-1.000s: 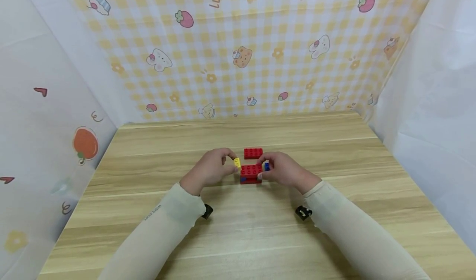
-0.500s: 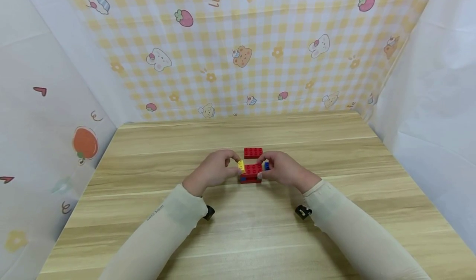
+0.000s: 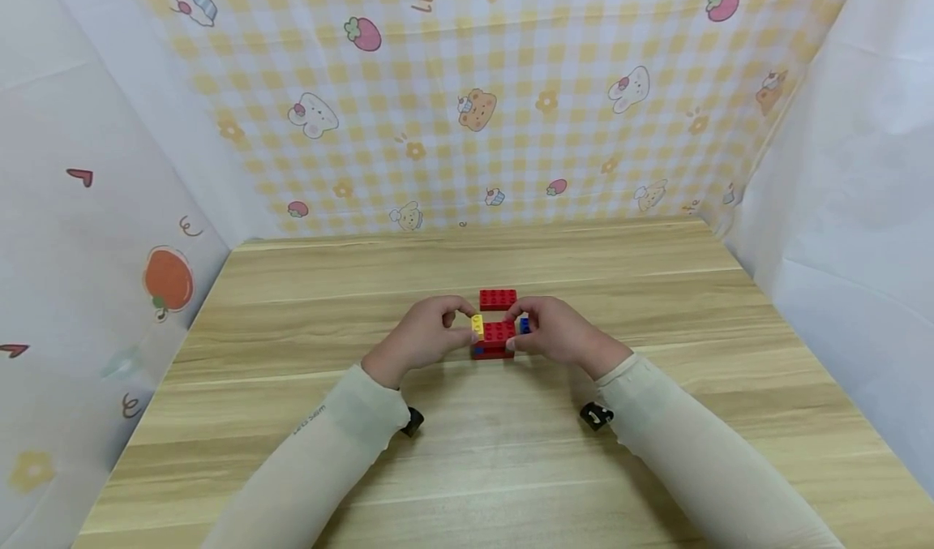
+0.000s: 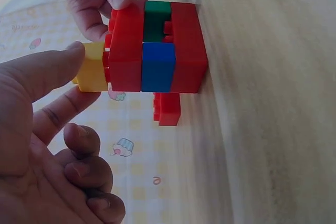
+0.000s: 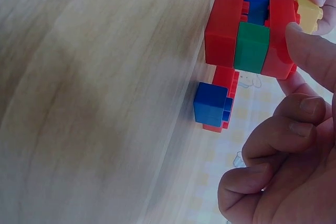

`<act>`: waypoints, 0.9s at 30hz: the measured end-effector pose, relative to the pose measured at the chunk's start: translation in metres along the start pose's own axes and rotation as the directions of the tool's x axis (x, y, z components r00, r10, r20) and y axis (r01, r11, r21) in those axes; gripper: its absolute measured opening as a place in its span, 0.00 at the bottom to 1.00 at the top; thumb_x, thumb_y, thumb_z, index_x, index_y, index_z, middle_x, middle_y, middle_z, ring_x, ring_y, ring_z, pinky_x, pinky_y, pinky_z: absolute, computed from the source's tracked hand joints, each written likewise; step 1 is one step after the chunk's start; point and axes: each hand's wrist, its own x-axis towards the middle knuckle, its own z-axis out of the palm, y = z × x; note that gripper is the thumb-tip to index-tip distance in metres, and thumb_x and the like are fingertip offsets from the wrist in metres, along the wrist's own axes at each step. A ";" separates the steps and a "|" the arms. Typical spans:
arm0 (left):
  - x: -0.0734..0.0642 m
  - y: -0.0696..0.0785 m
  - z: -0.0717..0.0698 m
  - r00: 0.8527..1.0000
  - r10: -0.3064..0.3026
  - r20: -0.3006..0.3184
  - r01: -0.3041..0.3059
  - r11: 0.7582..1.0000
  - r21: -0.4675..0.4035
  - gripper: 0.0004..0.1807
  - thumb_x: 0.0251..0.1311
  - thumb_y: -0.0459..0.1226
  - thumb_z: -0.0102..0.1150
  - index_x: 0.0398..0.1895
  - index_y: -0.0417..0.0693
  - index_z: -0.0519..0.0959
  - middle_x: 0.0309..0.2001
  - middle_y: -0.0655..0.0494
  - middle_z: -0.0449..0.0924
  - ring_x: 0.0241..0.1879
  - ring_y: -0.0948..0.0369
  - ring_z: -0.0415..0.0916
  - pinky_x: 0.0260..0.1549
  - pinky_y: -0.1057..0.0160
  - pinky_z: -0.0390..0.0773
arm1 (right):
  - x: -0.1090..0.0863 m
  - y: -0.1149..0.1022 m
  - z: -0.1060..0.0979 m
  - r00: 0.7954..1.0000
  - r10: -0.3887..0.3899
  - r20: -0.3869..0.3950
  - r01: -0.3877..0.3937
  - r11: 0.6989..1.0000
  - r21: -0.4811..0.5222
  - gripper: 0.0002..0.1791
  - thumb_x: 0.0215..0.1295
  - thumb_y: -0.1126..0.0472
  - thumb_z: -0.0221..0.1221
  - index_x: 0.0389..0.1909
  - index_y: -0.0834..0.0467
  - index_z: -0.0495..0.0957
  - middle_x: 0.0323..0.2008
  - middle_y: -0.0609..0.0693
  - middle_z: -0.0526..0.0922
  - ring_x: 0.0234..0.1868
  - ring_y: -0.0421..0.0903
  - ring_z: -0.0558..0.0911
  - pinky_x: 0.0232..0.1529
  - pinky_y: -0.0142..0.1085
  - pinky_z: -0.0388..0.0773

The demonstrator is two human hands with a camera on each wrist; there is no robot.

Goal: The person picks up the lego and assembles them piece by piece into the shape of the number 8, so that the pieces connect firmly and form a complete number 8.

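Note:
A toy brick stack stands mid-table: a bottom red brick (image 4: 190, 51), a blue brick (image 4: 158, 66) and a green brick (image 5: 251, 47) at opposite ends of the middle layer, then a top red brick (image 3: 499, 332). My left hand (image 3: 426, 334) pinches a small yellow brick (image 3: 477, 325) between thumb and forefinger, over the left end of the stack. In the left wrist view the yellow brick sits right at the studs of the top red brick. My right hand (image 3: 556, 334) grips the right end of the top red brick, its other fingers curled beneath.
A loose red brick (image 3: 498, 299) lies behind the stack. Partly hidden by the right hand, a loose blue brick (image 3: 524, 326) lies to the right. The wooden table (image 3: 496, 468) ends at a yellow checked cloth (image 3: 409, 111), with white cloth on both sides.
My left hand has moved right with the yellow brick, from beside the stack to above its left end. The right hand keeps its grip in place.

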 end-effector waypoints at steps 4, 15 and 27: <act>0.002 -0.005 0.002 1.000 0.025 0.000 -0.025 0.999 -0.042 0.15 0.68 0.42 0.69 0.55 0.53 0.84 0.27 0.55 0.63 0.23 0.59 0.59 0.27 0.61 0.63 | 0.000 0.000 0.000 1.000 0.002 0.000 -0.002 1.000 -0.001 0.15 0.66 0.58 0.73 0.50 0.52 0.83 0.22 0.48 0.73 0.23 0.45 0.71 0.25 0.37 0.68; 0.004 -0.013 0.004 0.997 0.071 -0.002 -0.071 0.988 -0.135 0.11 0.68 0.40 0.68 0.51 0.50 0.83 0.31 0.54 0.65 0.27 0.58 0.62 0.30 0.60 0.66 | 0.000 0.000 0.000 1.000 -0.005 -0.006 0.005 1.000 -0.003 0.15 0.65 0.57 0.73 0.51 0.53 0.83 0.23 0.48 0.73 0.23 0.45 0.71 0.25 0.36 0.68; 0.008 -0.020 0.009 0.995 0.095 -0.006 -0.095 0.979 -0.178 0.10 0.67 0.37 0.68 0.48 0.49 0.81 0.29 0.55 0.65 0.27 0.58 0.61 0.31 0.60 0.65 | 0.000 -0.001 0.001 1.000 0.008 -0.005 -0.008 1.000 -0.002 0.16 0.66 0.57 0.73 0.52 0.53 0.83 0.23 0.48 0.72 0.23 0.44 0.70 0.24 0.36 0.67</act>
